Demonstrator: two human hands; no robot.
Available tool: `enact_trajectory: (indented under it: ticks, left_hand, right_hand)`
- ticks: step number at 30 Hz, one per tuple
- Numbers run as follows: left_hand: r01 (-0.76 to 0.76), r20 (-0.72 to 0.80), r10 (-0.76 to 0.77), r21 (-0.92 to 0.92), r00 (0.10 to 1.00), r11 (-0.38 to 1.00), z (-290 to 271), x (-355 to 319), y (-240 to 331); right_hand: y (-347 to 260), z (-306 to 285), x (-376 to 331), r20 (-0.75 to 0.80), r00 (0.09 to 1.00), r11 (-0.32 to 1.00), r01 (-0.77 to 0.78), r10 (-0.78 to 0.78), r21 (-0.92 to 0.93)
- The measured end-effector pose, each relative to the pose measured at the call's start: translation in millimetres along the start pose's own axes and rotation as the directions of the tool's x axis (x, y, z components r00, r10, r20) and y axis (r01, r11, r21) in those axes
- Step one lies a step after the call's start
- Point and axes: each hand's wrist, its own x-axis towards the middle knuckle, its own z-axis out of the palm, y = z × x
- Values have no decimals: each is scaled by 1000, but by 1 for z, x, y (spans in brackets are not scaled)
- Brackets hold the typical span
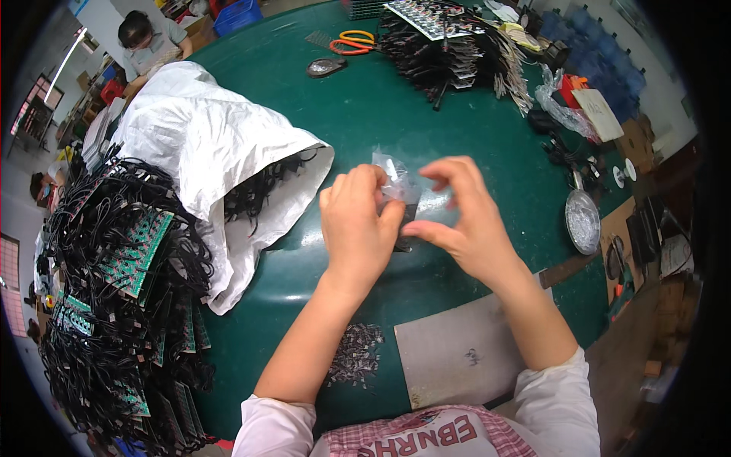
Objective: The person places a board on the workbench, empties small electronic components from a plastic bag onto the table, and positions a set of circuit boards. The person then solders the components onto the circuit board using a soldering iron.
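Note:
Near the middle of the table, my left hand [352,221] grips a small clear plastic bag [397,180] between thumb and fingers. My right hand [478,225] is just to the right of the bag, its thumb and fingers spread apart around an open gap. A small dark thing [411,215] shows beneath the bag, between the two hands; its kind is hard to make out. Closer to me, a pile of tiny dark metallic parts [356,354] lies on the green table [304,122]. Beside the pile is a flat grey board [457,354].
A white sack [205,129] of black cables lies open at left, beside heaped cables with green circuit boards [141,255]. Orange-handled scissors [354,43] and stacked boards [434,19] are at the back. A round metal dish [582,221] stands right. Another person [148,46] sits far left.

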Motion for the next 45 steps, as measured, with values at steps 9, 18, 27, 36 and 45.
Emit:
enact_trajectory:
  ticks: [9,18,27,36,45]
  left_hand:
    - [79,98,-75,-41,992,996,-25,6,4]
    - [81,7,-83,113,997,990,-24,6,9]
    - [59,49,-62,61,997,996,-19,-4,11]
    - [90,58,-101,167,993,982,-31,-2,9]
    - [173,172,-178,44,969,984,-39,-18,3]
  right_hand:
    - [9,9,36,218,945,954,275,-245,-121]
    - [-16,37,23,61,978,926,208,-199,-315]
    - [0,43,18,-32,983,949,166,-181,-267]
    - [-19,39,16,11,977,900,201,-213,-387]
    - [0,33,23,241,967,953,-11,88,-304]
